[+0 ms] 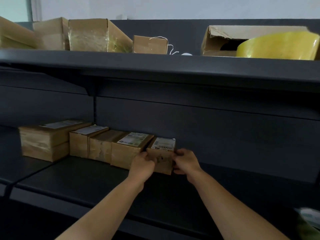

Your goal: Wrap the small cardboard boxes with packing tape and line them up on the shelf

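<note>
- box: brown cardboard, white label on top; on the lower shelf, right end of the row.
- my left hand: fingers curled round its left edge.
- my right hand: gripping its right edge.

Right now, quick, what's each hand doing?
Left hand: closed, gripping the left side of the rightmost small box.
Right hand: closed, gripping the right side of that same box.

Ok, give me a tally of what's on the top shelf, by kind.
Cardboard boxes: 5 (leftmost cut off by the frame)
Yellow tape rolls: 1
White cord with round end: 1
Total: 7
</note>
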